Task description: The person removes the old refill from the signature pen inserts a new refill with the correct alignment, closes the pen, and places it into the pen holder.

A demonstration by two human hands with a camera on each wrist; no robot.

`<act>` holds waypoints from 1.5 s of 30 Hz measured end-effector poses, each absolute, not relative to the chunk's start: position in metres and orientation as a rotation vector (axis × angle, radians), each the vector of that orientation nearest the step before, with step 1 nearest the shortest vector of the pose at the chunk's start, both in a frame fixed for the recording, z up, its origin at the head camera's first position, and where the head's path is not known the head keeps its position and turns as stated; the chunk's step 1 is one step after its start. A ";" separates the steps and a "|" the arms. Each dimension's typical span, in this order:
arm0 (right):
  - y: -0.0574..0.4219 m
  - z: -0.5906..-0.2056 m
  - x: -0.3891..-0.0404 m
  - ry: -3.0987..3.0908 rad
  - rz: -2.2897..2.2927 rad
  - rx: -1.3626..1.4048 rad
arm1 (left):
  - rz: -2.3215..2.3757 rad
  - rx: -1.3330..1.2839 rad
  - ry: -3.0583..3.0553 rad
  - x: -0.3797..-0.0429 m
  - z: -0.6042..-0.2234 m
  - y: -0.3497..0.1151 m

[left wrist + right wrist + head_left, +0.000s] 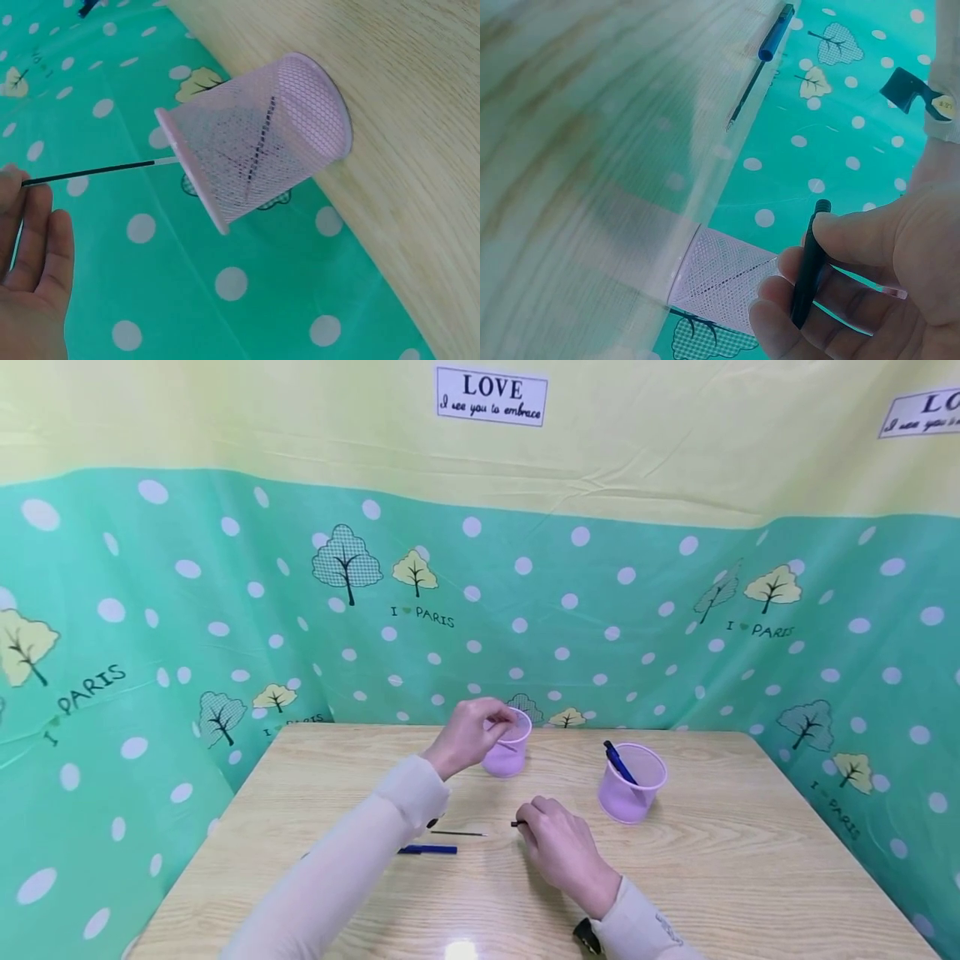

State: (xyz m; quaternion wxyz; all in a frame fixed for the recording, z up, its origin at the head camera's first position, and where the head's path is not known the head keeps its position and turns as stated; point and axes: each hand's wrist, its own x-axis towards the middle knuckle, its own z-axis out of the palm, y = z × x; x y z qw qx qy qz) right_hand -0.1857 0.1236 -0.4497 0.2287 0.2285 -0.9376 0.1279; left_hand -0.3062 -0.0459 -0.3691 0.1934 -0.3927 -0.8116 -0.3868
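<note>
My left hand [474,735] is at the far lilac mesh pen cup [504,762], pinching a thin black pen refill [90,172] by one end. The refill's pale tip is at the cup's rim in the left wrist view. Through the mesh, another dark thin refill [261,142] shows leaning inside the cup. Lower on the table, my right hand [564,850] holds a short dark pen barrel [808,274] between thumb and fingers. Left of that hand lie a loose refill [459,833] and a blue pen part [438,849], partly hidden by my left sleeve.
A second lilac mesh cup [622,802] stands to the right, with dark blue pen parts [619,763] sticking out of it. The wooden table [720,860] meets a green dotted cloth [570,635] at its back edge.
</note>
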 end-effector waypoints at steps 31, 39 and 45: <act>0.123 -0.449 -0.185 -2.579 0.358 0.621 | -1.126 -1.272 -2.097 -0.273 -0.375 -0.059; 0.123 -0.449 -0.184 -2.584 0.367 0.615 | -1.131 -1.330 -2.172 -0.267 -0.383 -0.062; 0.122 -0.449 -0.184 -2.587 0.367 0.618 | -1.065 -1.380 -2.157 -0.265 -0.389 -0.064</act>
